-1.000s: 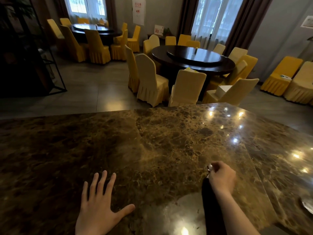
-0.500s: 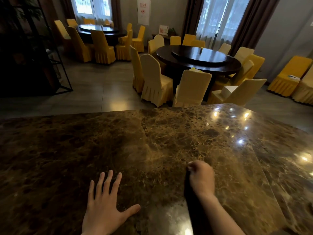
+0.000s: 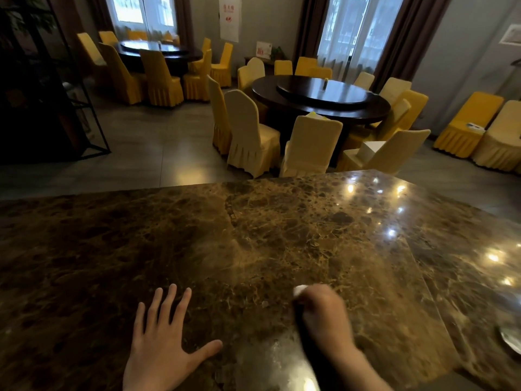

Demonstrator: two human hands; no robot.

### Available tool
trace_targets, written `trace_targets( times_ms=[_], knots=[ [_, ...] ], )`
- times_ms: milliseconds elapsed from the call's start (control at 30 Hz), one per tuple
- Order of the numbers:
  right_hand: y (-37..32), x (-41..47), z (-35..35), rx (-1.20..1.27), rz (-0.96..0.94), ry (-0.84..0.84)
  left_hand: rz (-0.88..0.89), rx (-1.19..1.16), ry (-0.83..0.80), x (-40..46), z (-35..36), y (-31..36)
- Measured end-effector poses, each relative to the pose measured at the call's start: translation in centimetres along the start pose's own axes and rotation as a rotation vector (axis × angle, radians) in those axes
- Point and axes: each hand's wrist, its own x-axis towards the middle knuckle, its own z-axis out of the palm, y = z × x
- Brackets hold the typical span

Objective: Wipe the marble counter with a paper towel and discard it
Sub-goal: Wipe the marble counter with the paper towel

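The brown marble counter (image 3: 253, 244) fills the lower half of the view. My right hand (image 3: 324, 314) is curled into a fist low on the counter, right of centre, pressing down on a small white paper towel (image 3: 299, 290). Only a corner of the towel shows at the fingertips, and the hand is blurred by motion. My left hand (image 3: 163, 348) lies flat on the counter to its left, fingers spread, holding nothing.
A metallic dish (image 3: 511, 338) sits at the counter's right edge. Beyond the far edge are a dark round table (image 3: 321, 97) ringed by yellow-covered chairs (image 3: 251, 134), a second table (image 3: 158, 50) at the back left, and a black metal rack (image 3: 70, 88).
My right hand has slid left across the counter with the towel, from the right towards the centre. The left hand has stayed flat in place. The view has turned slightly.
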Motion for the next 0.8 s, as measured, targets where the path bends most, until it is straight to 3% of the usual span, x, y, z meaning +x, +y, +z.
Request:
trace_targets(
  times_ms=[100,200,267,433,533,600,667,800],
  knots=[
    [6.0,1.4,-3.5,-0.09,0.33,0.148,0.0,-0.008,0.004,-0.1,0.1,-0.1],
    [5.9,1.9,-3.4,-0.149,0.498,0.19,-0.006,-0.015,0.011,-0.2,0.4,-0.1],
    [2.8,1.3,-1.3,-0.131,0.425,0.144,0.0,-0.017,0.024,-0.2,0.4,-0.2],
    [-6.1,-3.7,3.7,0.021,0.002,-0.09,0.021,-0.014,0.049,-0.2,0.7,-0.4],
    [-6.5,-6.3,3.5,0.089,-0.277,-0.229,0.033,-0.044,0.054,-0.1,0.8,-0.6],
    [-4.3,-6.2,1.9,0.092,-0.316,-0.211,0.032,-0.049,0.065,-0.1,0.9,-0.6],
    [-1.1,-4.8,0.0,0.014,-0.167,-0.092,0.03,-0.043,0.078,-0.2,0.9,-0.6],
    [6.0,-0.5,-4.2,-0.06,0.363,0.117,0.023,-0.033,0.069,-0.2,0.7,-0.6]
  ],
)
